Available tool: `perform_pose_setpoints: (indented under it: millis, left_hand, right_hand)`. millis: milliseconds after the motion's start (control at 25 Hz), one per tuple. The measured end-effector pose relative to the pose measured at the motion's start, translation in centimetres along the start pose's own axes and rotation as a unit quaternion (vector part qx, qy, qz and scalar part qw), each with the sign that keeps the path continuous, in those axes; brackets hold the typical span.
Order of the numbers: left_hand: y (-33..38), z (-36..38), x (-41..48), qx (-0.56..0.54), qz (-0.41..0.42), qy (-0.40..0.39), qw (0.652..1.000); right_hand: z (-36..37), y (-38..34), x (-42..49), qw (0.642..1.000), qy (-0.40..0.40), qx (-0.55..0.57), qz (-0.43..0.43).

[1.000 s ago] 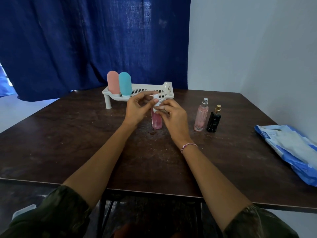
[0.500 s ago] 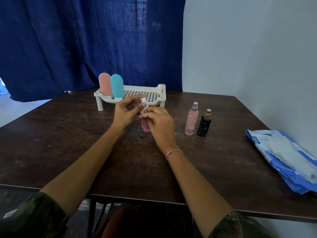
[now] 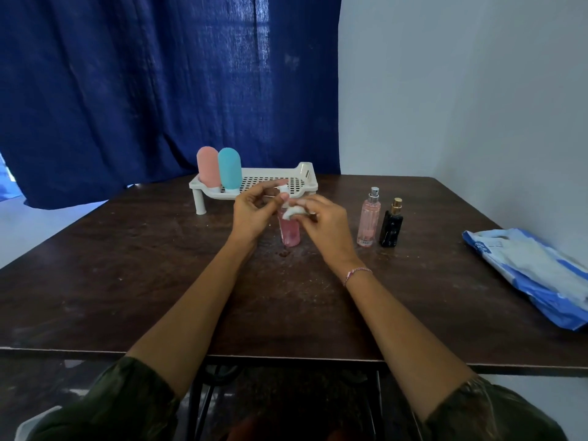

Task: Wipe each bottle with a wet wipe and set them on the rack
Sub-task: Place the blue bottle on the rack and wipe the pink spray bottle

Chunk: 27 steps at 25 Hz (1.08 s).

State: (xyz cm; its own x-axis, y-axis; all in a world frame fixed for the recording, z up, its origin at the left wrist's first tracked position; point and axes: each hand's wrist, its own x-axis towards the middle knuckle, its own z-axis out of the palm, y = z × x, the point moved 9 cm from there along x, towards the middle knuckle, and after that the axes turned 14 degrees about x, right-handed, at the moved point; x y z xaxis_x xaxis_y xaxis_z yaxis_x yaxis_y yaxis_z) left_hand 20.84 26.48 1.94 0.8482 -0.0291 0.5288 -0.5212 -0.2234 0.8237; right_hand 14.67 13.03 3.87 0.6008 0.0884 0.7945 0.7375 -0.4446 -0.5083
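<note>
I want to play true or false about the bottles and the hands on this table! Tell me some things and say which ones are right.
1. Two bottles stand on the white rack. True: a pink bottle and a teal bottle stand at its left end.
2. The black bottle is on the rack. False: it stands on the table, right of the tall pink spray bottle.
3. The right hand presses a white wipe to the pink pump bottle. True.
4. The pump bottle is lying down. False: it stands upright on the table.
5. The left hand rests flat on the table. False: it is raised at the pump top.
</note>
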Motion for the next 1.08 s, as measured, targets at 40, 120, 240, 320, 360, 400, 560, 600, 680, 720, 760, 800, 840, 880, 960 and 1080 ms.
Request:
perform_pose_setpoints:
  millis: [40,120,240,320,360,400,560,600,680,720,760,800,840,880,960,1080]
  left_hand:
    - [-0.1,0.0,0.0,-0.008,-0.015,-0.001,1.000]
    - [-0.3,0.1,-0.1,-0.018,-0.036,0.002,0.999]
    - [-0.7,0.5,-0.1,-0.025,-0.055,-0.012,0.998]
    - [-1.2,0.7,0.2,-0.031,-0.064,-0.026,0.997]
    - [-1.4,0.7,0.4,-0.035,-0.070,-0.030,0.996]
    - [-1.7,0.7,0.5,-0.038,-0.075,-0.032,0.996]
    - [-2.2,0.8,0.7,-0.056,-0.102,-0.030,0.993]
    - [-2.3,0.9,0.7,-0.066,-0.111,-0.029,0.991]
    - [-2.2,1.0,0.7,-0.070,-0.113,-0.030,0.991]
    - [-1.9,1.1,0.7,-0.064,-0.104,-0.034,0.992]
    - [-1.7,1.3,0.6,-0.056,-0.094,-0.038,0.993]
    - [-1.5,1.5,0.5,-0.053,-0.086,-0.042,0.994]
    - [-1.3,1.6,0.4,-0.054,-0.082,-0.042,0.994]
    - [-1.2,1.6,0.4,-0.059,-0.081,-0.042,0.994]
    - [-1.1,1.4,0.5,-0.060,-0.082,-0.039,0.994]
    - [-1.3,1.2,0.4,-0.063,-0.088,-0.035,0.994]
  right_hand:
    - [-0.5,0.2,0.1,1.000,0.016,0.011,0.013]
    - [-0.8,0.2,0.2,1.000,0.019,0.014,0.021]
    - [-0.5,-0.4,0.2,1.000,-0.003,-0.002,-0.008]
    - [-0.1,-0.4,0.3,1.000,-0.024,-0.015,-0.014]
    - [0.2,-0.3,0.4,0.999,-0.037,-0.020,-0.012]
    - [0.4,-0.3,0.3,0.998,-0.047,-0.030,-0.012]
    - [1.8,-0.6,-0.7,0.984,-0.131,-0.114,-0.041]
    - [2.1,-0.7,-1.1,0.979,-0.154,-0.124,-0.049]
    - [1.8,-1.1,-1.4,0.980,-0.141,-0.122,-0.072]
    - [1.3,-1.3,-1.3,0.983,-0.111,-0.118,-0.087]
    - [1.0,-1.5,-1.1,0.985,-0.081,-0.116,-0.101]
    - [0.8,-1.7,-0.9,0.985,-0.062,-0.118,-0.110]
    - [0.9,-1.8,-0.8,0.984,-0.056,-0.121,-0.115]
    - [1.1,-1.8,-0.8,0.983,-0.059,-0.127,-0.117]
    - [1.3,-1.6,-0.8,0.981,-0.074,-0.139,-0.115]
    - [1.5,-1.4,-1.3,0.975,-0.129,-0.134,-0.124]
